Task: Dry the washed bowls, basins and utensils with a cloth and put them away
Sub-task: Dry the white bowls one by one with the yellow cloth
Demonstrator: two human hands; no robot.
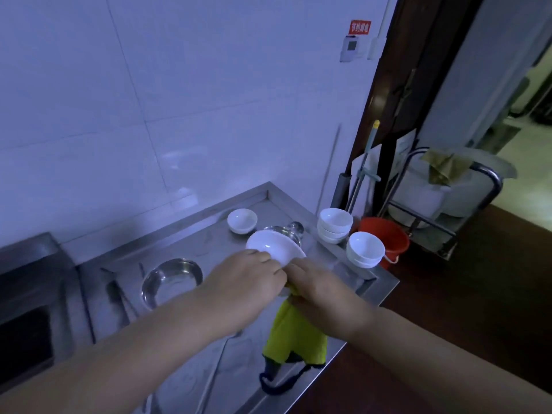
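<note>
Above the steel surface point(209, 246), the left hand point(245, 273) grips a tilted white bowl point(273, 245) by its rim; beside it, the right hand point(319, 289) clutches a yellow cloth point(294, 333) against its underside.

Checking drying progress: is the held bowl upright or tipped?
Tipped: the bowl has a slanted rim, unlike the level bowls on the counter.

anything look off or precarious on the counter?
Mostly fine. The nearer bowl stack sits right at the counter edge on the right, seemingly on its lip, above the red bucket; a knock could tip it. Nothing looks spilled or broken.
</note>
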